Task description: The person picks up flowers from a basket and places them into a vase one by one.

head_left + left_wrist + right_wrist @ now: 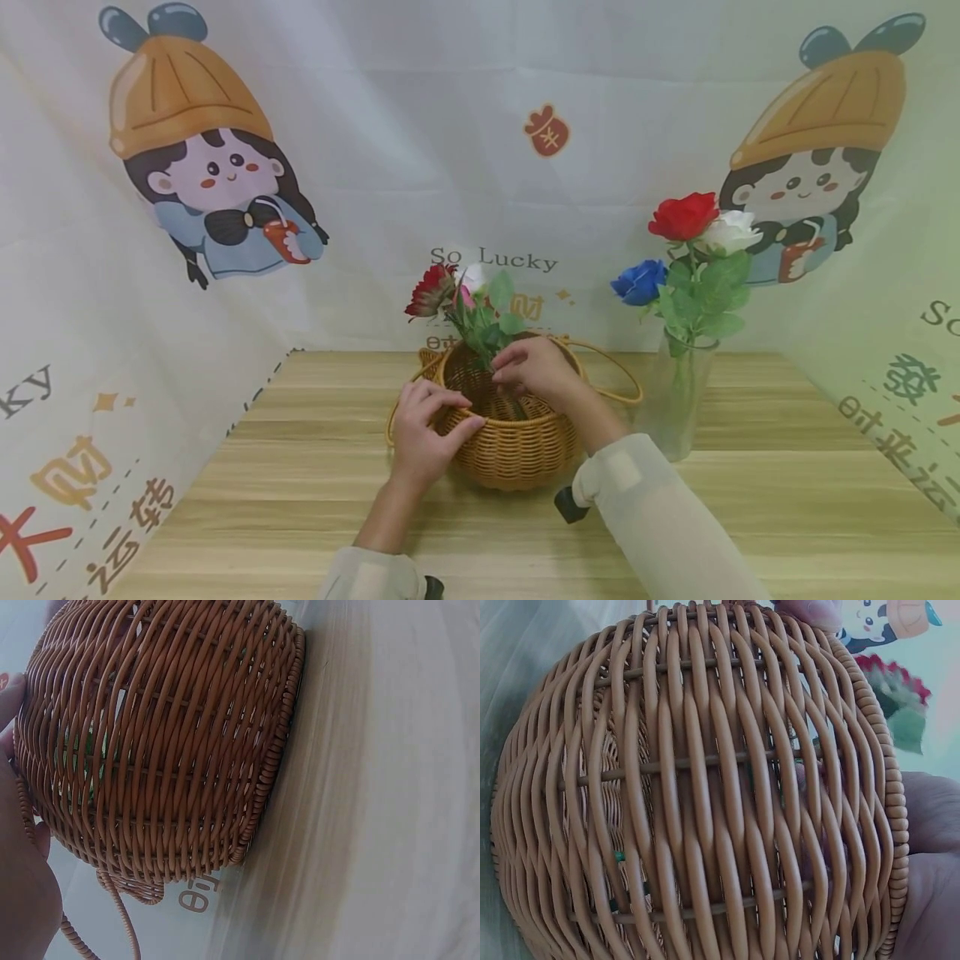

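Note:
A round brown wicker basket [517,454] stands on the table, its looped handles lowered to the sides. My left hand [423,429] grips the basket's rim at the near left, thumb outside and fingers over the edge. Reaching over the opening, my right hand [543,371] pinches the stems of flowers that lean left out of the basket. Among these are a dark red flower [429,293], a white flower [472,277] and green leaves [501,292]. In the right wrist view the wicker [705,780] partly hides the fingers and stems inside.
Right of the basket stands a clear vase [678,408] with a red rose [683,217], a white rose [731,232] and a blue rose [640,282]. The wooden table [285,483] meets a printed cloth backdrop [375,150] behind and at both sides.

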A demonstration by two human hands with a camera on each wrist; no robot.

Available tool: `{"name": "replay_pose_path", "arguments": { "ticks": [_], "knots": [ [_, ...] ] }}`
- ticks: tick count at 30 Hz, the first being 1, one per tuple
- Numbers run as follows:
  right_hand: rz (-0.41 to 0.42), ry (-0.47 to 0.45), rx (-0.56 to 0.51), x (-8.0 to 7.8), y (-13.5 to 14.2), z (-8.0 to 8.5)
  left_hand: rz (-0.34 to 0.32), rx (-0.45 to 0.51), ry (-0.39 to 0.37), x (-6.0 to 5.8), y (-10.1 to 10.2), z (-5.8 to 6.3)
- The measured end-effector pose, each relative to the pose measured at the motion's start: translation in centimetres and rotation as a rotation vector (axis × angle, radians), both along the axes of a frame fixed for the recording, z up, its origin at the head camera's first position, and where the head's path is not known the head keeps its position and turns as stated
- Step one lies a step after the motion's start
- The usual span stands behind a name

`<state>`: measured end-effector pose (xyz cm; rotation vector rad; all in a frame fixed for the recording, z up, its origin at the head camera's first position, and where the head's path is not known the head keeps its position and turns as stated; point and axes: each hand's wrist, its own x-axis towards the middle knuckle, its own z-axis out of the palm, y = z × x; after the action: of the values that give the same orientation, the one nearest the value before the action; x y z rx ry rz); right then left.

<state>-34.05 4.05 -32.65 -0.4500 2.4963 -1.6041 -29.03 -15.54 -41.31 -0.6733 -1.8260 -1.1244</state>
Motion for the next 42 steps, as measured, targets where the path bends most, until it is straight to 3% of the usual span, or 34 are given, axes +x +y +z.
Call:
{"name": "replay_pose_path", "arguments": {
  "ticks": [4,11,22,32,42],
  "knots": [
    [-0.040,0.038,-0.031,0.0,-0.1,0.2,-0.002,0.002,0.013,-0.1,-0.2,0.2],
    [-0.127,0.080,-0.212,-0.1,0.1,0.1,-0.002,-0.011,0.013,-0.1,-0.2,0.1],
    [-0.183,0.155,-0.295,0.4,0.5,0.3,-0.003,0.001,-0.009,-0.1,-0.2,-0.4],
    [-0.262,0.228,-0.415,0.8,2.1,2.0,-0.001,0.006,-0.022,0.0,-0.3,-0.2],
    [-0.319,0.414,-0.425,1.0,4.7,4.4,-0.015,0.012,-0.012,0.1,-0.3,-0.3]
  ]
}}
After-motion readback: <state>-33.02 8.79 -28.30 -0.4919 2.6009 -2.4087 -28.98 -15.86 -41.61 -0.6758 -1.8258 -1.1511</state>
